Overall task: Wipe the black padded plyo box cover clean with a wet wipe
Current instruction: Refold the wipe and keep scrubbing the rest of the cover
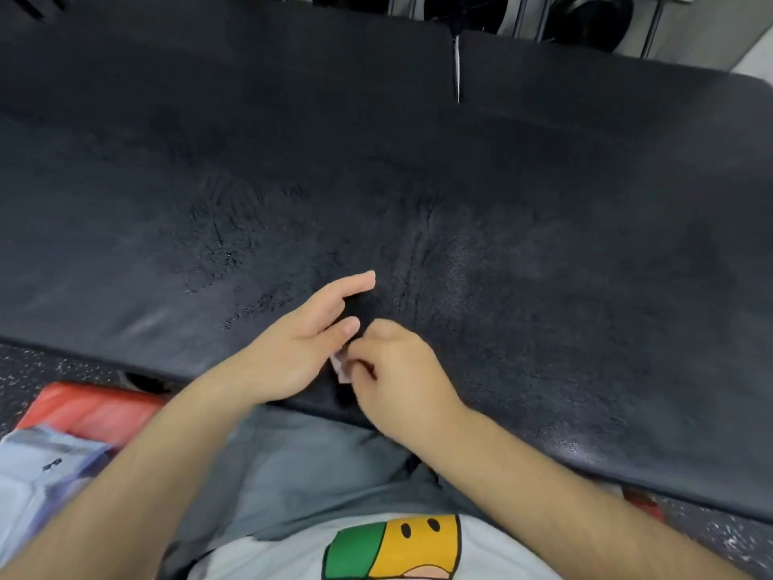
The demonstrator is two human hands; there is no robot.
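The black padded plyo box cover (376,169) fills most of the view, with streaky wet patches near its front middle. Over its front edge my two hands meet. My right hand (397,370) has its fingers curled and pinches a small pale folded wipe (341,368). My left hand (301,341) lies beside it with fingers stretched forward, its lower fingers touching the same wipe. Most of the wipe is hidden between the hands.
A red flat object (88,408) lies on the speckled floor at the lower left, with a pale blue-white packet (46,466) on it. Dark round weight plates (594,18) stand behind the cover's far edge. A seam with a white strap (458,69) splits the far pads.
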